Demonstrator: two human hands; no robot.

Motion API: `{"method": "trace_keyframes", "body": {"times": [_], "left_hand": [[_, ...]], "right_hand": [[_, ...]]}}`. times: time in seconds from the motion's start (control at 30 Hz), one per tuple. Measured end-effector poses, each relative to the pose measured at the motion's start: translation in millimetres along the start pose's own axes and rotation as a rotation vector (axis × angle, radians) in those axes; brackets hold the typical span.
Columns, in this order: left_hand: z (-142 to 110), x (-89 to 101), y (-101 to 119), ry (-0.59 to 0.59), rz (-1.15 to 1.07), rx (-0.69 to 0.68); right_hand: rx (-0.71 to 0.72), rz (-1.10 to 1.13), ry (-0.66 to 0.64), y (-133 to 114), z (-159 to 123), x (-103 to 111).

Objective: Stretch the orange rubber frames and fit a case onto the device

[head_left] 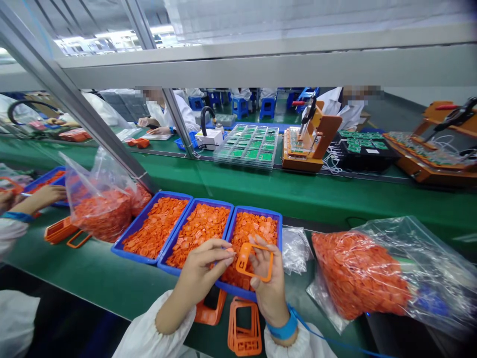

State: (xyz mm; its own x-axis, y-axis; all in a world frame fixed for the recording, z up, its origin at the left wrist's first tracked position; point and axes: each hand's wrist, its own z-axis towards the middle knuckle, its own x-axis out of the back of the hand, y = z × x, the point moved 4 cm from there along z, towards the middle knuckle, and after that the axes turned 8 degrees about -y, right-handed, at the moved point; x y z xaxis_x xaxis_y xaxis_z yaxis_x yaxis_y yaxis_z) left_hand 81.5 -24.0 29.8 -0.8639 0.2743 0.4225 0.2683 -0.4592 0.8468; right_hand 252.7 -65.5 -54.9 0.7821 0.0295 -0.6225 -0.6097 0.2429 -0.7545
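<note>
My left hand pinches a small orange plastic piece between thumb and fingertips. Just to its right, my right hand, with a blue strap at the wrist, grips an orange plastic frame by its edge. The frame is tilted up, with a large window and small cutouts on its left side. Both hands are over the front of the right-hand blue tray, full of small orange pieces. Below them lie a stack of orange frames and another orange frame pile, partly covered by my left sleeve.
Two more blue trays of orange pieces stand to the left, beside an open plastic bag. A large clear bag of orange parts lies right. Another person's hand works far left. Circuit boards and orange fixtures line the opposite bench.
</note>
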Motion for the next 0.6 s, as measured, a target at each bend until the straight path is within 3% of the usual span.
{"method": "trace_keyframes", "body": {"times": [0.17,0.43,0.6], "left_hand": [[-1.8,-4.1,-6.7,0.011,-0.220,0.205],[1.9,-2.8,-2.1,-0.085,-0.127,0.117],[-1.5,-5.4,-9.4,-0.105,-0.201,0.191]], "right_hand": [[0.025,-0.012,-0.009,0.1,0.2,-0.6],[0.019,-0.017,-0.030,0.8,-0.5,0.2],[0.032,-0.020,-0.031,-1.1,-0.9,-0.3]]}}
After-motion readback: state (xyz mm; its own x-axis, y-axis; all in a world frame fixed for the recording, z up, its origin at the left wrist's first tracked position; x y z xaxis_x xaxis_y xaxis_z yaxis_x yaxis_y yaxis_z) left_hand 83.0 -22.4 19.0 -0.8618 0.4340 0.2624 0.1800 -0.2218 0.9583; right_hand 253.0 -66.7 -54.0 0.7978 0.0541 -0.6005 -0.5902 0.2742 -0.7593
